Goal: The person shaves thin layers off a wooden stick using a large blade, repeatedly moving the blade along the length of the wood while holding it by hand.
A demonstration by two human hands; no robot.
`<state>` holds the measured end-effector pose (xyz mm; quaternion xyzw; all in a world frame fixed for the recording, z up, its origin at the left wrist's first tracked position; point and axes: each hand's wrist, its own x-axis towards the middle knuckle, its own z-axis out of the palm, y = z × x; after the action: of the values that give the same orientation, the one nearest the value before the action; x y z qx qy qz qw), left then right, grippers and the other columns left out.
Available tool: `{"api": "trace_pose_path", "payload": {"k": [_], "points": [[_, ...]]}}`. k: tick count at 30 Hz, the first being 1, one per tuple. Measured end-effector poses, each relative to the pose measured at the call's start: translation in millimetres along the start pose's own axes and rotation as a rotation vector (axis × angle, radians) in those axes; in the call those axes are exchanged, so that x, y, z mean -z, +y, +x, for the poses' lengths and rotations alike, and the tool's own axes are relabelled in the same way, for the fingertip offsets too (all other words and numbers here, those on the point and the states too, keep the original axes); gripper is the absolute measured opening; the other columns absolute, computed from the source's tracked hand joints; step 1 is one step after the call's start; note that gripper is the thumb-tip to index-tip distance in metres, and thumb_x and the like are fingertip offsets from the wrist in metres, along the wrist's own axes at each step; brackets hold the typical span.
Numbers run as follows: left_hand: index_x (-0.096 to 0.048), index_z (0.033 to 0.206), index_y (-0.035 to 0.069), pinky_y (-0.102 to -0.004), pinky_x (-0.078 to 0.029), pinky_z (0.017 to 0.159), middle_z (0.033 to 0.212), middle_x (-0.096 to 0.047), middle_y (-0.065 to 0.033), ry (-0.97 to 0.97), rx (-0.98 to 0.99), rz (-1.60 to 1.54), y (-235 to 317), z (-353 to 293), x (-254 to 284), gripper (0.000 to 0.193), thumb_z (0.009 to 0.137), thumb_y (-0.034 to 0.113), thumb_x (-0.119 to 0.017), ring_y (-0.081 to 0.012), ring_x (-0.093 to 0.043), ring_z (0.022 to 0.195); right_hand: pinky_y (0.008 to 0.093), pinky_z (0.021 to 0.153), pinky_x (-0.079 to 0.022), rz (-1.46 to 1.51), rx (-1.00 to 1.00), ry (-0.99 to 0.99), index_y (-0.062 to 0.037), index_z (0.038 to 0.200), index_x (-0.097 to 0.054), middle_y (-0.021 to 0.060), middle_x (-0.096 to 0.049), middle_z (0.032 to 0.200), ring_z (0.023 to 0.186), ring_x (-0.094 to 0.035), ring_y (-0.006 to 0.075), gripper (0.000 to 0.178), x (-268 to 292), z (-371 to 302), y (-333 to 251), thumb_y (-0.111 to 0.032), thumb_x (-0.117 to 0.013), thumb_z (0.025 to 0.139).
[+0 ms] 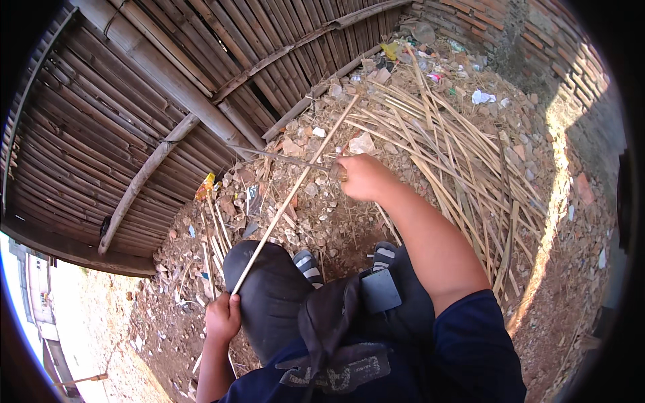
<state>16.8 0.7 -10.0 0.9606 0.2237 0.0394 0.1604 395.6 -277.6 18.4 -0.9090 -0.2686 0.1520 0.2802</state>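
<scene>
My left hand (223, 318) is closed round the near end of a long, pale bamboo strip (287, 201). The strip slants up and away to the right, passing over my dark-trousered left knee. In my closed right hand (365, 177) is the handle of a long-bladed knife (282, 159), its narrow blade pointing left. Blade and strip cross just left of my right fist; whether they touch, I cannot tell. Most of the handle is hidden by my fingers.
Many cut bamboo strips (443, 158) lie piled at right on stony ground. More strips (216, 232) lie by my left knee. A bamboo-slat wall (87, 141) stands at left, a brick wall (537, 43) at far right. Litter and rubble (430, 57) gather at the back.
</scene>
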Motion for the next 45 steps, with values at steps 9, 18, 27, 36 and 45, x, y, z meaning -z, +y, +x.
{"api": "trace_pose_path", "payload": {"k": [9, 18, 27, 36, 45], "points": [[-0.052, 0.076, 0.002, -0.0553, -0.047, 0.060, 0.065, -0.060, -0.0254, 0.002, -0.009, 0.054, 6, 3, 7, 0.043, 0.104, 0.034, -0.058, -0.0494, -0.061, 0.064, 0.0453, 0.099, -0.055, -0.002, -0.064, -0.038, -0.0094, 0.127, -0.070, 0.0202, -0.071, 0.121, 0.114, -0.068, 0.0359, 0.048, -11, 24, 38, -0.010, -0.063, 0.080], [-0.052, 0.075, 0.002, -0.0543, -0.046, 0.058, 0.064, -0.059, -0.0254, 0.037, -0.012, 0.032, 6, 0, 2, 0.041, 0.103, 0.030, -0.059, -0.0489, -0.061, 0.063, 0.0475, 0.096, -0.056, -0.078, 0.073, -0.058, -0.0117, 0.127, -0.069, 0.0187, -0.072, 0.118, 0.111, -0.069, 0.0374, 0.048, -8, -1, -3, -0.010, -0.064, 0.079], [-0.051, 0.075, 0.004, -0.0551, -0.048, 0.057, 0.064, -0.061, -0.0226, 0.027, -0.007, 0.103, 12, 4, 7, 0.040, 0.101, 0.031, -0.062, -0.0473, -0.062, 0.062, 0.0455, 0.097, -0.055, -0.045, -0.089, -0.030, -0.0086, 0.125, -0.069, 0.0197, -0.071, 0.120, 0.114, -0.068, 0.0368, 0.045, -18, 22, 36, -0.012, -0.064, 0.080], [-0.052, 0.078, 0.004, -0.0556, -0.047, 0.057, 0.065, -0.061, -0.0233, 0.074, -0.023, 0.086, 3, 0, -4, 0.036, 0.101, 0.030, -0.062, -0.0478, -0.062, 0.062, 0.0463, 0.098, -0.055, -0.084, 0.039, -0.031, -0.0102, 0.132, -0.067, 0.0217, -0.070, 0.122, 0.113, -0.068, 0.0374, 0.053, 0, 2, 0, -0.010, -0.065, 0.079], [-0.052, 0.077, 0.004, -0.0549, -0.048, 0.056, 0.064, -0.061, -0.0223, 0.088, -0.052, 0.099, 8, 5, 3, 0.039, 0.101, 0.032, -0.063, -0.0469, -0.062, 0.061, 0.0470, 0.096, -0.056, -0.138, -0.015, -0.062, -0.0154, 0.128, -0.070, 0.0141, -0.072, 0.121, 0.114, -0.069, 0.0337, 0.049, -26, 18, 25, -0.011, -0.064, 0.080]]}}
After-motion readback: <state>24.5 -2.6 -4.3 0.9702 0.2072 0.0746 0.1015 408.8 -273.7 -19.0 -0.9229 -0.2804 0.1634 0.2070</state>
